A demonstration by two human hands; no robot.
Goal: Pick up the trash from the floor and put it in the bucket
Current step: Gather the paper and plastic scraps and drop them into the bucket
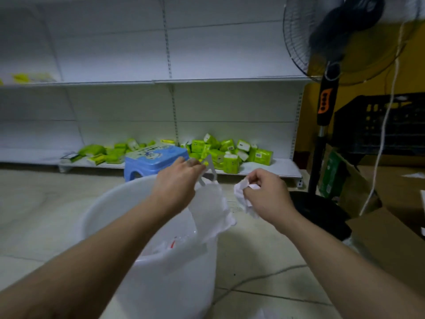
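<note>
A large white bucket stands on the floor right below me, with some plastic and paper scraps lying inside. My left hand is over its far rim, shut on a thin translucent plastic bag that hangs down across the rim. My right hand is to the right of the bucket, outside the rim, shut on a crumpled white paper.
A blue plastic stool stands just behind the bucket. White shelving holds green tissue packs on its lowest shelf. A standing fan's pole and black base are at the right, beside cardboard boxes and a black crate. A cable runs across the floor tiles.
</note>
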